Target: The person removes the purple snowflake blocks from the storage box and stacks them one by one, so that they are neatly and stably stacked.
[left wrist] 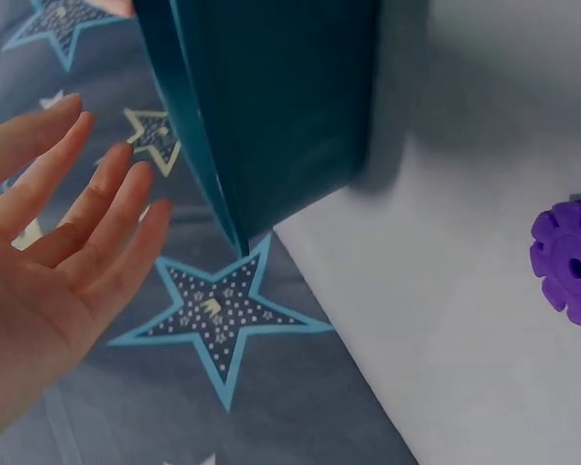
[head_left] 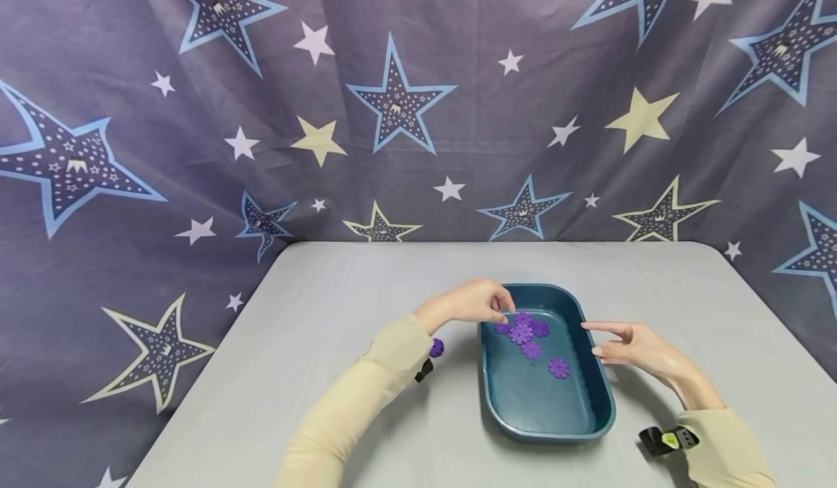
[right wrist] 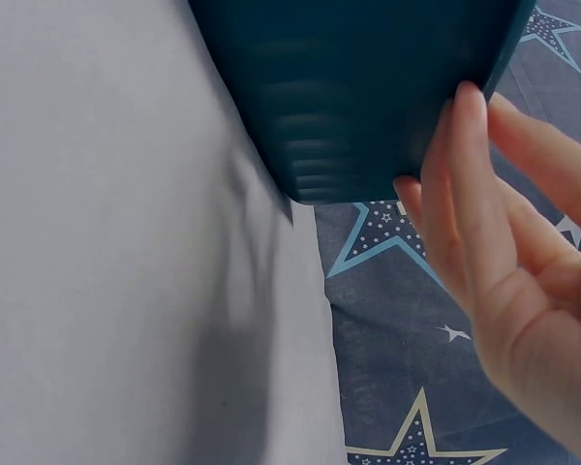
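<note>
A deep teal tray (head_left: 549, 415) stands on the table with several purple notched plastic discs (head_left: 521, 334) in it, most bunched toward its far left. One disc (head_left: 559, 368) lies apart on the tray floor. My left hand (head_left: 476, 301) hovers over the tray's left rim, fingers bent loosely down near the discs; in the left wrist view its fingers (left wrist: 126, 232) are spread, holding nothing. On the right side, my right hand (head_left: 637, 346) touches the tray's rim and outer wall with nearly straight fingers (right wrist: 479, 184).
Another purple disc (head_left: 437, 347) lies on the light grey table (head_left: 353, 292) left of the tray, beside my left wrist. A dark curtain (head_left: 445, 161) printed with stars hangs behind the table. Black wrist straps (head_left: 668, 441) stick out below my sleeves.
</note>
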The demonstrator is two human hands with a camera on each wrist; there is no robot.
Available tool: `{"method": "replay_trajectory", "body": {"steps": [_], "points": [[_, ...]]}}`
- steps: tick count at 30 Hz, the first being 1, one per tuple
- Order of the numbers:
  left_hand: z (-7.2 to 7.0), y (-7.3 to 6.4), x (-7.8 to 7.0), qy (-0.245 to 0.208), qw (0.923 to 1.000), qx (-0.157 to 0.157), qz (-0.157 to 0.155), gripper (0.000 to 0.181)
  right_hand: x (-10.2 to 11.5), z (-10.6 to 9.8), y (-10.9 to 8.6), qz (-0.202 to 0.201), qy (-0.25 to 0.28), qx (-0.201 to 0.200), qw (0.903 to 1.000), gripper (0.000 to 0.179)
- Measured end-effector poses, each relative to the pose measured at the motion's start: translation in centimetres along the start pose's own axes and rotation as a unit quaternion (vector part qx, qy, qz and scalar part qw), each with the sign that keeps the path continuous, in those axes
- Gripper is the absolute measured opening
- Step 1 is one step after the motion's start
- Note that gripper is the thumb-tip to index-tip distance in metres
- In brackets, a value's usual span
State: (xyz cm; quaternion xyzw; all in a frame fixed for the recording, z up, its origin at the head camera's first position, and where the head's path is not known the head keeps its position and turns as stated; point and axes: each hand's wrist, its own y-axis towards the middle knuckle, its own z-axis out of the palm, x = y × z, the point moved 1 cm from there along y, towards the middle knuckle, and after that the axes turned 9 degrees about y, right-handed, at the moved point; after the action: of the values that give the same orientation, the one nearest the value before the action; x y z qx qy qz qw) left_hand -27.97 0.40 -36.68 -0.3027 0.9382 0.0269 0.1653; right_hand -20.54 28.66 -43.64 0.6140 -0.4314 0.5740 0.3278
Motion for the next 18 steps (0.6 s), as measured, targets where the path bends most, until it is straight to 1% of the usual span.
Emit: {"method": "replay_trajectory", "body": {"steps": [3, 9, 15, 18], "points": [[0.4, 0.9, -0.1, 0.017, 0.9998, 0.014, 0.0, 0.014, -0.1, 0.0, 0.0, -0.003, 0.004, 0.002, 1.0, 0.052], [1.2, 2.5, -0.5, 0.044, 0.9975, 0.055, -0.003, 0.02, -0.5, -0.2, 0.0, -0.009, 0.017, 0.007, 0.9998, 0.045], [2.1, 3.6, -0.8, 0.069, 0.9942, 0.082, 0.001, 0.021, -0.2, -0.1, 0.1, -0.002, 0.005, 0.003, 1.0, 0.05], [2.4, 3.9, -0.9, 0.08, 0.9928, 0.089, -0.006, 0.021, -0.2, -0.1, 0.1, -0.005, 0.005, 0.006, 1.0, 0.05]]}}
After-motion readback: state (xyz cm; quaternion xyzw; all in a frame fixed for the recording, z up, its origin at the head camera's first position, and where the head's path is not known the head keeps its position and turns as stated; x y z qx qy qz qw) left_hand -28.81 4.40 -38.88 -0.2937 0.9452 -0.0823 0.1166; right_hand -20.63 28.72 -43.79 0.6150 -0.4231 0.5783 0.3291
